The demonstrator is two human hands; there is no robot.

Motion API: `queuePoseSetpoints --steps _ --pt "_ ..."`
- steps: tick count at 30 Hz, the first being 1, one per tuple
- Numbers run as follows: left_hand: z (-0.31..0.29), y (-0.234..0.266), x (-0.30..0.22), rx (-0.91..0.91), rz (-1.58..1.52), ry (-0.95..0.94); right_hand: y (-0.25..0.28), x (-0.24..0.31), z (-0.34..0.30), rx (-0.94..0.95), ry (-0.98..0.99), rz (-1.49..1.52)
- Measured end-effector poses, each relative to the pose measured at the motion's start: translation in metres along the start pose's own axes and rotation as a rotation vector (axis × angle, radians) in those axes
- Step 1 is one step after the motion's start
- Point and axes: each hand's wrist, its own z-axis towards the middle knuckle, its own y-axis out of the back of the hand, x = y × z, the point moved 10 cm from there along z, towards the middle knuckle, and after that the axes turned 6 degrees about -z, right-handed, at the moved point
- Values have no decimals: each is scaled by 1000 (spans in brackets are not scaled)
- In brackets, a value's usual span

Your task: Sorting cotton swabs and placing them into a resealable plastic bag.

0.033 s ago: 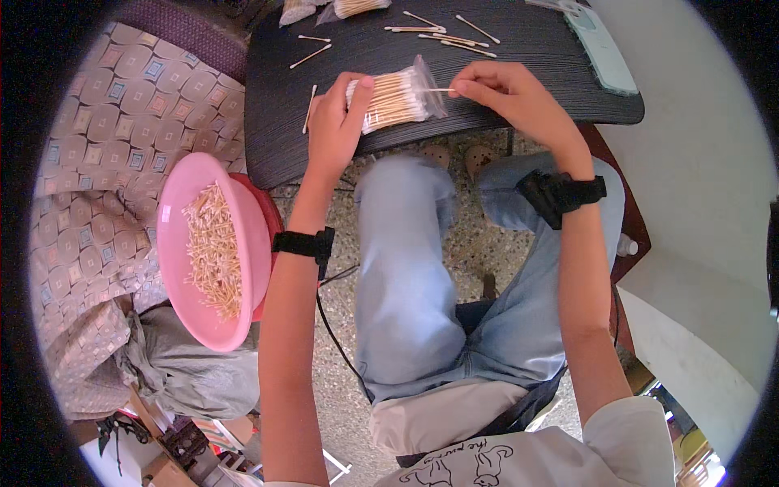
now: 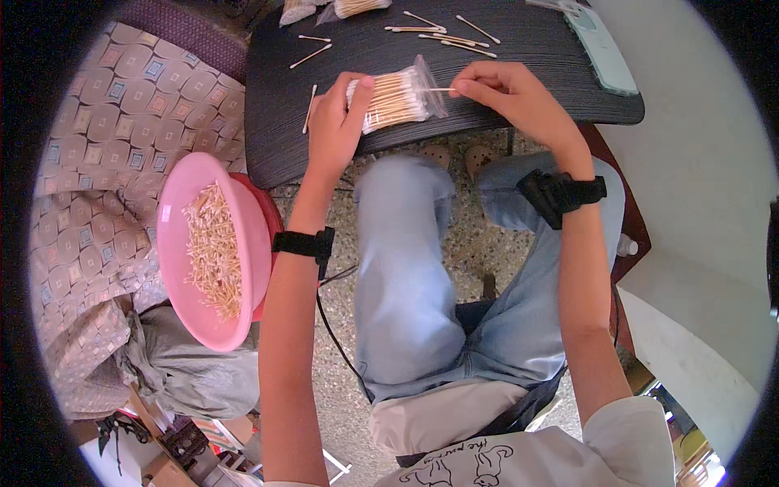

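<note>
My left hand (image 2: 334, 122) grips a clear plastic bag of cotton swabs (image 2: 393, 97) by its left end, over the table's near edge. The swabs lie side by side in the bag, wooden sticks with white tips. At the bag's right end, the loose clear plastic mouth (image 2: 428, 85) stands out. My right hand (image 2: 499, 89) pinches a single cotton swab (image 2: 438, 89) between thumb and fingers; its other end reaches into the bag's mouth. Several loose swabs (image 2: 454, 39) lie on the table beyond the bag, and one swab (image 2: 309, 109) rests left of my left hand.
The black table (image 2: 535, 57) carries more bagged swabs (image 2: 357, 6) at its far edge and a pale green phone-shaped object (image 2: 600, 53) at right. A pink basin (image 2: 174, 243) full of loose swabs stands at left, beside a patterned cloth-covered seat (image 2: 105, 122). My knees are below the table edge.
</note>
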Motion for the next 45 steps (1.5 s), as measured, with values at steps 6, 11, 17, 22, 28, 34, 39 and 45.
queuePoseSetpoints --steps 6,11,17,22,28,34,39,45 --pt "0 0 -1 -11 -5 -21 -3 -3 1 -9 -10 -11" --pt "0 0 -1 -19 -41 -36 -4 1 1 4 -14 -48" --pt "0 0 1 -12 -25 -28 -5 8 4 -73 68 -25" --pt "1 -1 -2 -18 -48 -74 -14 16 13 -120 112 -40" --pt "1 0 1 -13 -15 -33 -22 17 20 -179 97 -42" --pt "1 0 -2 -13 -54 -49 -8 1 8 -275 2 82" --pt "1 0 4 -20 -47 -27 -5 -1 4 -279 -56 95" --pt "3 -1 5 -13 -43 -40 -10 11 9 -351 28 47"
